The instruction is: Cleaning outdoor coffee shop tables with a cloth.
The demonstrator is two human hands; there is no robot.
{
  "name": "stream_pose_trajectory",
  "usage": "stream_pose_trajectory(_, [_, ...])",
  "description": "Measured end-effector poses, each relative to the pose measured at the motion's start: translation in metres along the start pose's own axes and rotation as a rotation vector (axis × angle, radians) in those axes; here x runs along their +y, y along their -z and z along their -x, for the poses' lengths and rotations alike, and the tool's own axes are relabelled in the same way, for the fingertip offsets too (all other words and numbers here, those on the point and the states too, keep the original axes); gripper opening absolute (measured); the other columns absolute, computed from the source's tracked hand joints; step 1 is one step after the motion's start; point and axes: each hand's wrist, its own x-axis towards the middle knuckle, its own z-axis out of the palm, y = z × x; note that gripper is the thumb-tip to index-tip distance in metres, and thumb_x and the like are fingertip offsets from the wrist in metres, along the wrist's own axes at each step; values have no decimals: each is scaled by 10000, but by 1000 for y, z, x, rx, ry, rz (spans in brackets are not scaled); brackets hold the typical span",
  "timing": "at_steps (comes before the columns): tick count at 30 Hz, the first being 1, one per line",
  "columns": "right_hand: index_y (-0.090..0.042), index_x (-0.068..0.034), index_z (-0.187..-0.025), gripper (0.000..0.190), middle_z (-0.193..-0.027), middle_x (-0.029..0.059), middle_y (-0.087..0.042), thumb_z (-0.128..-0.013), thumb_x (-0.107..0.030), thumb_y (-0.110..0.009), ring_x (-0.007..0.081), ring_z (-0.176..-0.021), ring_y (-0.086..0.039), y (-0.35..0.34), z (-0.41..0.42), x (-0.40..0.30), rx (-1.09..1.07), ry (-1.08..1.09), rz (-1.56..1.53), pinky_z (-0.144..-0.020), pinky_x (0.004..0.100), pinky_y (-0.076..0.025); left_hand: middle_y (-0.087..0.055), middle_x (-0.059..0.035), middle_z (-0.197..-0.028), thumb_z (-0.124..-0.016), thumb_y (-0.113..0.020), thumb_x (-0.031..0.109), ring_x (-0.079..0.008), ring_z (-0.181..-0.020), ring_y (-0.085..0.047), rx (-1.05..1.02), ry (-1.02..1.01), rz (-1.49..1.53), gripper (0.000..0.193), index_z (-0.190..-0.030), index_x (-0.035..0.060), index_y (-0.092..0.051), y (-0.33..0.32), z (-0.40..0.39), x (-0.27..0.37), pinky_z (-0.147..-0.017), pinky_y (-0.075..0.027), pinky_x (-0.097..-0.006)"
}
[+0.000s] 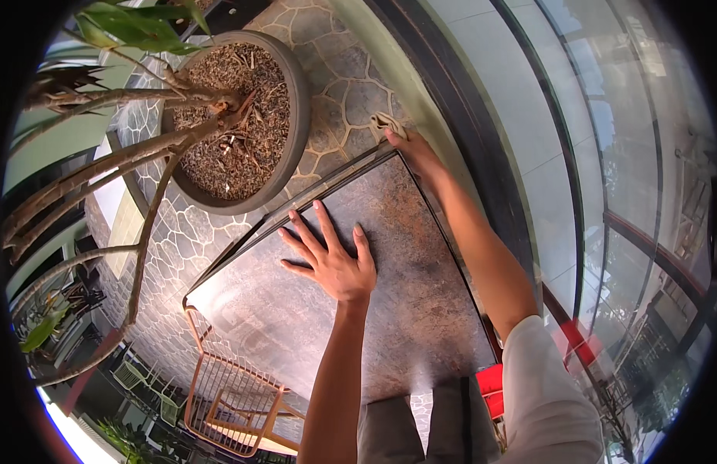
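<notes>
My left hand (338, 264) lies palm down on a table top (416, 290) with a mottled grey and rust-brown surface, its fingers spread apart and holding nothing. At the table's far right corner, my right hand (419, 155) grips a beige cloth (387, 123). The cloth is bunched and sticks out past the fingertips, beyond the dark table edge. Part of the cloth is hidden by the hand, and I cannot tell whether it touches the edge.
A large round planter (297, 133) with branching stems stands just beyond the far edge. Orange wire-backed chair (236, 400) sits at lower left. Glass panels (544, 145) with dark frames run along the right. Something red (491, 390) is beside my right leg. Stone-patterned paving (358, 104) surrounds the table.
</notes>
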Motion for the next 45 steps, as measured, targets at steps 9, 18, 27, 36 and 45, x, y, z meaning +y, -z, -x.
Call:
stream_pose_trajectory(9, [-700, 36, -1055, 638, -1070, 226, -695, -965, -568, -515, 365, -1023, -659, 2, 57, -112, 164, 108, 731, -880, 410, -489, -126, -130, -1656, -941, -459, 532, -441, -1513, -24, 18, 1, 48, 696, -1569, 287, -286, 5, 0, 9, -1082, 29, -770])
stream_pose_trajectory(18, [-681, -110, -1235, 424, -1379, 127, -531, -991, -434, -558, 363, -1183, -544, -54, 134, -72, 590, 926, 999, -1021, 459, -435, -108, -110, -1660, -1004, -340, 492, -404, -1522, -11, 71, 14, 46, 626, -1586, 305, -206, -6, 6, 2, -1105, 7, -759])
stream_pose_trajectory(27, [-689, -142, -1221, 587, -1175, 177, -677, -964, -608, -440, 410, -1087, -630, -58, 78, -94, 234, 485, 1436, -918, 492, -496, -179, -255, -1596, -980, -453, 412, -401, -1507, -122, 313, -66, 733, 681, -1560, 118, -250, -11, 21, -26, -1161, 9, -671])
stream_pose_trajectory(36, [-666, -170, -1282, 588, -1234, 223, -650, -988, -592, -382, 410, -1188, -583, -84, 69, -92, 339, 432, 1675, -1031, 471, -421, -181, -229, -1613, -938, -480, 615, -414, -1507, -125, 360, 42, 211, 690, -1550, 344, -311, 1, 100, -341, -1174, -152, -631])
stream_pose_trajectory(45, [-691, -155, -1174, 544, -1065, 218, -696, -1005, -571, -385, 428, -1054, -629, -346, 107, -2, 47, 688, 1651, -916, 526, -477, -334, -260, -1520, -946, -526, 527, -444, -1389, -344, 290, 291, 356, 784, -1573, 151, -241, 9, 117, -384, -1144, -288, -509])
